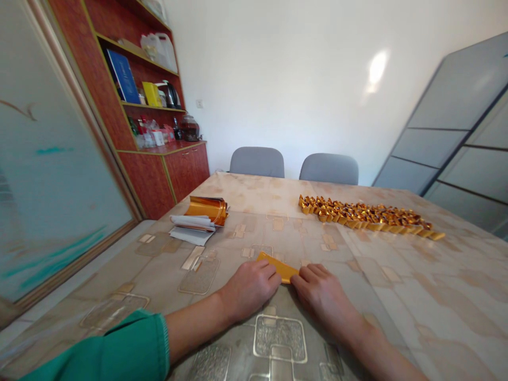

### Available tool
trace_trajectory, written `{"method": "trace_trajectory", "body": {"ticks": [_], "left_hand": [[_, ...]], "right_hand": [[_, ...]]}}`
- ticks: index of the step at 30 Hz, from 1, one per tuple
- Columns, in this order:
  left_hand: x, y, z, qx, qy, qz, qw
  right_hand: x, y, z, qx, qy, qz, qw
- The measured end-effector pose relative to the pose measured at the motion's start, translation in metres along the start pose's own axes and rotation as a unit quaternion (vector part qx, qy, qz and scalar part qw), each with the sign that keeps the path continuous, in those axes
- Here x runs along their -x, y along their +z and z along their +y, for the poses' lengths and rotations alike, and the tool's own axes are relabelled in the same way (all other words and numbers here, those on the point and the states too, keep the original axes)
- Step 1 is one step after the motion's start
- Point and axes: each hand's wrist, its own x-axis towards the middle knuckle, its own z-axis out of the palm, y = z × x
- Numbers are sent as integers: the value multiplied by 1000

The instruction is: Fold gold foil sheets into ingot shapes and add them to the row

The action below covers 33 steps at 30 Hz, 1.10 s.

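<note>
The left arm [198,328] is reaching in from the lower left, with a green sleeve [130,346] covering it down to the forearm and the wrist [227,306] showing bare. The right arm [369,338] is slanting in from the lower right, its visible forearm also showing bare. The left hand [254,288] is lying back upward, its fingers curling inward. The right hand [319,291] is facing it, back upward too, fingers bending and the tips pointing left. The hands are sitting near each other, not touching.
</note>
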Motion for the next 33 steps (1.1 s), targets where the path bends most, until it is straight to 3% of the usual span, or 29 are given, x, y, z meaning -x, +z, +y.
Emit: {"method": "trace_trajectory", "body": {"ticks": [5, 11, 24, 33], "left_hand": [[17, -9, 15, 39, 13, -1, 999], [41, -19, 32, 86, 7, -13, 996], [39, -21, 32, 98, 12, -48, 994], [38, -18, 26, 132, -28, -38, 990]], "right_hand": [[16, -7, -2, -85, -46, -26, 995], [35, -23, -5, -269, -23, -89, 959], [7, -31, 35, -409, -45, -182, 893], [10, -26, 31, -388, -34, -117, 913]]}}
